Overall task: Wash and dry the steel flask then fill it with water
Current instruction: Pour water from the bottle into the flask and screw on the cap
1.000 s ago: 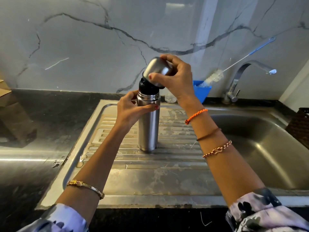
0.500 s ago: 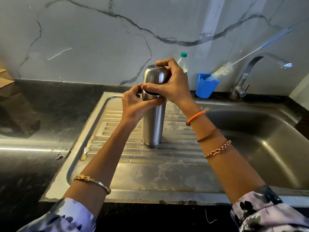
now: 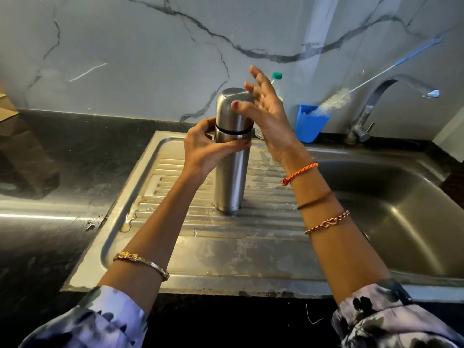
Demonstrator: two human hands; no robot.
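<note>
The steel flask (image 3: 230, 177) stands upright on the ribbed drainboard (image 3: 263, 222) of the steel sink. Its steel cap (image 3: 232, 109) sits on top, with a thin black ring showing at the joint. My left hand (image 3: 208, 149) grips the flask body just below that ring. My right hand (image 3: 266, 114) is beside the cap on its right, fingers spread and mostly straight; the thumb tip touches the cap's side.
The sink basin (image 3: 391, 204) lies to the right, under a steel tap (image 3: 391, 96). A blue cup (image 3: 310, 124) holding a long bottle brush (image 3: 336, 101) stands by the wall. A green-capped plastic bottle (image 3: 277, 79) is behind my right hand. Dark countertop (image 3: 62, 172) extends left.
My right hand put the cap onto the flask, then let go and spread its fingers. My left hand kept its grip on the body.
</note>
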